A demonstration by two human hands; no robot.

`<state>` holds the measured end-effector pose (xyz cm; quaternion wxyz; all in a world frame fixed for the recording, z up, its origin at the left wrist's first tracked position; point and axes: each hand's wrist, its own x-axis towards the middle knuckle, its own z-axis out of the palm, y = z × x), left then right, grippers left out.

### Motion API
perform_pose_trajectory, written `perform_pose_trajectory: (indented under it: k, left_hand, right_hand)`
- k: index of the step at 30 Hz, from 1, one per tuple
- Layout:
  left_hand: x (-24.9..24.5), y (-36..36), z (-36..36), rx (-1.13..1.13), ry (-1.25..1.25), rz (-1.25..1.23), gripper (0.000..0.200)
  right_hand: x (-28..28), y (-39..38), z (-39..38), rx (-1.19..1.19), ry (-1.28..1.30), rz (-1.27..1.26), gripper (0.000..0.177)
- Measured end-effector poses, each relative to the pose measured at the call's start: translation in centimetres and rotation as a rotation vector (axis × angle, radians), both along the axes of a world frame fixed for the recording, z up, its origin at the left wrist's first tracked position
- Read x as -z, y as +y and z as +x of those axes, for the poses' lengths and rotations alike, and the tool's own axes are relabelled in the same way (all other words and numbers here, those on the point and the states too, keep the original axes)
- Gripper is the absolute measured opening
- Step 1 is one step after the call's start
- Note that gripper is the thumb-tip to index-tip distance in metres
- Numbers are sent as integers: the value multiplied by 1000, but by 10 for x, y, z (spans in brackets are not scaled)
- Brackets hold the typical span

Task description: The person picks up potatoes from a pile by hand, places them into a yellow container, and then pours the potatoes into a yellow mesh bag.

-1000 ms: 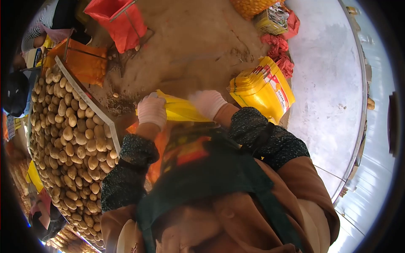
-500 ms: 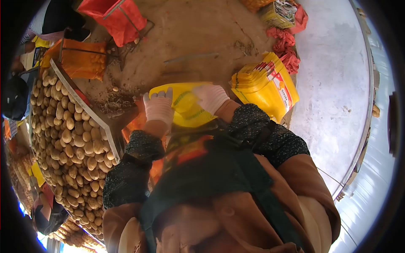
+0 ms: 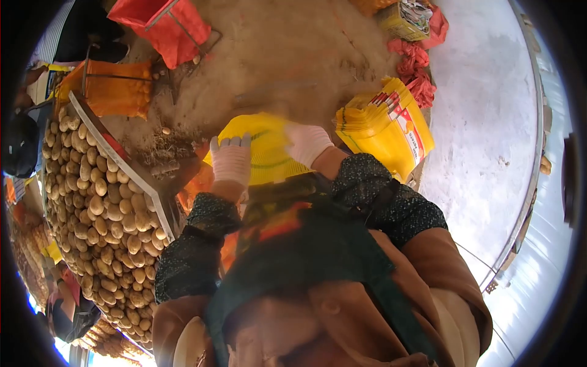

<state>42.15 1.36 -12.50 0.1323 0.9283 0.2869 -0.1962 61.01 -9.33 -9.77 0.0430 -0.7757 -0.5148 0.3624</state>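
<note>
A yellow mesh bag (image 3: 266, 150) with a green stripe is stretched between my two gloved hands, in front of my dark apron. My left hand (image 3: 232, 160) grips the bag's left edge, grey fingertips lying over the mesh. On the right side, my right hand (image 3: 309, 145) is closed on the bag; its fingertips are blurred by motion. Beside my right forearm stands a stack of folded yellow bags (image 3: 382, 128) with a printed potato label. My arms and apron hide the area just below the bag.
A large bin of potatoes (image 3: 101, 214) with a metal rim lies to the left. Red (image 3: 165, 33) and orange (image 3: 119, 88) mesh sacks hang on metal frames. A pale slab (image 3: 477, 140) runs along the right, near a yellow crate (image 3: 403, 21). People are partly visible at far left.
The top edge of the yellow mesh bag has risen and bulged into a rounder shape. Both my hands stay in nearly the same places, the left slightly lower.
</note>
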Motion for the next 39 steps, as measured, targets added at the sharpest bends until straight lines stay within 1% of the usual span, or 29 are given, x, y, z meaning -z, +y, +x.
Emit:
perform_pose_trajectory:
  k: [2, 3, 6, 7, 10, 12, 14, 15, 17, 18, 20, 21, 23, 24, 25, 27, 30, 32, 34, 35, 38, 39]
  left_hand:
    - [28, 8, -3, 47, 76, -52, 37]
    - [35, 9, -8, 53, -71, -17, 29]
    - [29, 16, 6, -64, -17, -132, 27]
    - [35, 20, 9, -81, -23, -136, 27]
    - [53, 34, 17, -107, -8, -151, 27]
    - [60, 43, 22, -85, 40, -162, 26]
    - [64, 50, 29, -189, 15, -199, 24]
    - [66, 53, 31, -239, 3, -218, 24]
    - [85, 59, 25, -318, -98, -173, 21]
    - [85, 62, 26, -359, -148, -149, 20]
    - [83, 69, 29, -303, -59, -199, 23]
    - [77, 72, 30, -275, -13, -225, 24]
    - [64, 74, 30, -261, 43, -352, 28]
    - [61, 74, 30, -252, 71, -419, 30]
    - [60, 72, 29, -240, 61, -383, 32]
    - [62, 73, 25, -216, 41, -308, 35]
    - [71, 80, 26, -343, -110, -209, 36]
    - [77, 92, 34, -369, -47, -196, 37]
    - [80, 101, 37, -373, 1, -185, 37]
    - [81, 104, 37, -360, -29, -175, 36]
    - [86, 105, 36, -324, -104, -152, 35]
    - [87, 105, 35, -319, -120, -141, 35]
  right_hand:
    - [1, -1, 9, -37, -48, -9, 24]
    - [7, -2, 17, -81, -95, -20, 24]
    - [43, -9, 41, -156, -250, -21, 24]
    - [48, -5, 48, -169, -306, -14, 23]
    - [50, 14, 66, 63, -301, -139, 22]
    - [60, 21, 74, 221, -238, -127, 27]
    - [72, 26, 81, 389, -175, -115, 31]
    - [77, 29, 86, 406, -153, -136, 33]
    - [85, 35, 95, 437, -107, -177, 37]
    - [92, 35, 99, 427, -59, -204, 40]
    - [109, 36, 107, 406, 36, -254, 45]
    - [112, 34, 108, 452, 92, -240, 48]
    - [119, 28, 108, 546, 206, -216, 52]
    - [128, 25, 111, 504, 215, -179, 53]
    - [137, 19, 113, 465, 225, -147, 54]
    - [144, 13, 115, 442, 239, -101, 54]
    - [142, 18, 111, 448, 228, -48, 49]
    - [140, 22, 110, 410, 188, -17, 44]
    - [144, 21, 114, 465, 303, 29, 38]
    - [145, 21, 116, 495, 358, 52, 36]
    - [135, 26, 119, 523, 419, 58, 30]
    - [131, 26, 120, 494, 366, 70, 28]
